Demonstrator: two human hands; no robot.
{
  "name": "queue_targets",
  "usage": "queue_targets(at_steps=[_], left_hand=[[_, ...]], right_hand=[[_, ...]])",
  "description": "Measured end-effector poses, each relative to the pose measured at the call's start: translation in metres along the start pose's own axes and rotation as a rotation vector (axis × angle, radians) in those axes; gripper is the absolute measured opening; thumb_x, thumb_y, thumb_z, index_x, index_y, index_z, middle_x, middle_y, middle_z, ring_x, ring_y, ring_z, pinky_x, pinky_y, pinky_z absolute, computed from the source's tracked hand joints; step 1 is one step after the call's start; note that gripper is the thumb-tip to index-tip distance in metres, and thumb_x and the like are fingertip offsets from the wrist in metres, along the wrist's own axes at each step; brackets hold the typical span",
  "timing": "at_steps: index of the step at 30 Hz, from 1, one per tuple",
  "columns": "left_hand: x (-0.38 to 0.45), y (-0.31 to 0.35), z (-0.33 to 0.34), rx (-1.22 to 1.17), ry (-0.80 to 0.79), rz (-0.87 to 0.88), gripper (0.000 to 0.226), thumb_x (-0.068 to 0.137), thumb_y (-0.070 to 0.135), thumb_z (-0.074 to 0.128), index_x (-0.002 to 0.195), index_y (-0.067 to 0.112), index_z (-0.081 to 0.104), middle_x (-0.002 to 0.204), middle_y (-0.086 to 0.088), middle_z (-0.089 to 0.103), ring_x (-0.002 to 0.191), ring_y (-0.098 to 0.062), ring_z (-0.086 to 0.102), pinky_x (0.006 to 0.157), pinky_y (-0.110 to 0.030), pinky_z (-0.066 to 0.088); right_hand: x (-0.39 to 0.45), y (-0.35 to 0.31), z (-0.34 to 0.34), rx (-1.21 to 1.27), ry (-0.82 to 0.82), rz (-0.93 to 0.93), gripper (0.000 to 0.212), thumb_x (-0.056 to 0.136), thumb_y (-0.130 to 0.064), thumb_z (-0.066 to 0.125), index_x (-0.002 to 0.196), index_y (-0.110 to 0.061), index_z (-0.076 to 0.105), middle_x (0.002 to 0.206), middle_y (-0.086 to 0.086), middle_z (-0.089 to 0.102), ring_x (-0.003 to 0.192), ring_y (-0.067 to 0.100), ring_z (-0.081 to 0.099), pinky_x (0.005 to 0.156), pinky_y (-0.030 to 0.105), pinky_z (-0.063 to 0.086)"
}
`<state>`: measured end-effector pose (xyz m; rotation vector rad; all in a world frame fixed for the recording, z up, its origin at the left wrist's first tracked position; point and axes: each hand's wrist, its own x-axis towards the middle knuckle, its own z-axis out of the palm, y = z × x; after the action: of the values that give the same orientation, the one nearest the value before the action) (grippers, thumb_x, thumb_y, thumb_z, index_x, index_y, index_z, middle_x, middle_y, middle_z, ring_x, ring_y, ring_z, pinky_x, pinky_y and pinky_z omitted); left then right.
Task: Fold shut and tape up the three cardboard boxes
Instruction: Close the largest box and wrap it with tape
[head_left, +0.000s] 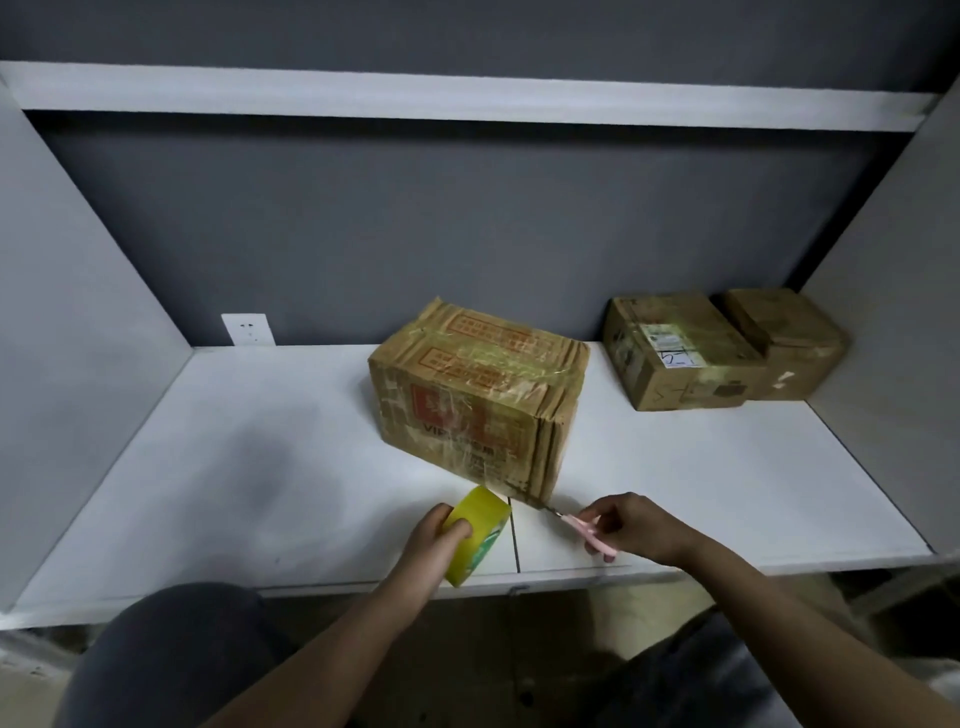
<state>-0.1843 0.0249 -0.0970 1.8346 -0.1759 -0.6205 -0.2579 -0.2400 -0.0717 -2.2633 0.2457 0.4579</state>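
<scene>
My left hand (441, 535) grips the yellow tape roll (478, 532), fingers curled over its outer face, roll on edge just in front of the big box (478, 395). A strip of clear tape runs from the roll up to the big box's near bottom corner.

My right hand (631, 527) holds pink scissors (587, 532), fingers through the handles, blades pointing at that same near corner, tips at the tape strip. Can't tell how far the blades are open; too small.

Big box: flaps folded down, clear tape shining across top and front face, red print on it, sitting mid-shelf on the white shelf (260, 467).

Second box (675, 353): right of and behind the big box, well apart from it, closed, white label on top. Third box (789, 338): touching the second box's right side, against the shelf's side wall, closed.

Wall socket (248, 329) on the back wall, left of and behind the big box. My knees show below the shelf edge.
</scene>
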Motion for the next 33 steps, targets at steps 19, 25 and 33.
queue_targets(at_steps=[19, 25, 33], left_hand=[[0.049, 0.058, 0.150, 1.236, -0.234, 0.616, 0.040, 0.083, 0.030, 0.057, 0.122, 0.023, 0.052, 0.123, -0.003, 0.060, 0.116, -0.024, 0.053, 0.097, -0.035, 0.030], [0.064, 0.036, 0.172, 1.391, -0.135, 0.579, 0.033, 0.088, 0.012, 0.048, 0.120, 0.015, 0.052, 0.118, -0.007, 0.060, 0.112, -0.028, 0.053, 0.097, -0.037, 0.029], [0.070, 0.018, 0.175, 1.344, -0.171, 0.592, 0.033, 0.088, 0.016, 0.047, 0.121, 0.016, 0.049, 0.122, -0.006, 0.056, 0.116, -0.026, 0.047, 0.101, -0.038, 0.024]], right_hand=[[-0.018, 0.101, -0.015, -0.328, 0.643, 0.490, 0.034, 0.098, -0.040, 0.045, 0.111, -0.016, 0.065, 0.110, 0.007, 0.055, 0.092, 0.029, 0.062, 0.070, 0.029, 0.044], [0.005, 0.106, -0.009, -0.404, 0.632, 0.516, 0.033, 0.101, -0.036, 0.036, 0.114, -0.014, 0.056, 0.111, 0.006, 0.053, 0.100, 0.025, 0.058, 0.065, 0.029, 0.040], [0.007, 0.110, -0.007, -0.443, 0.576, 0.528, 0.032, 0.100, -0.035, 0.039, 0.120, -0.015, 0.054, 0.115, 0.004, 0.056, 0.109, 0.023, 0.052, 0.074, 0.033, 0.048]])
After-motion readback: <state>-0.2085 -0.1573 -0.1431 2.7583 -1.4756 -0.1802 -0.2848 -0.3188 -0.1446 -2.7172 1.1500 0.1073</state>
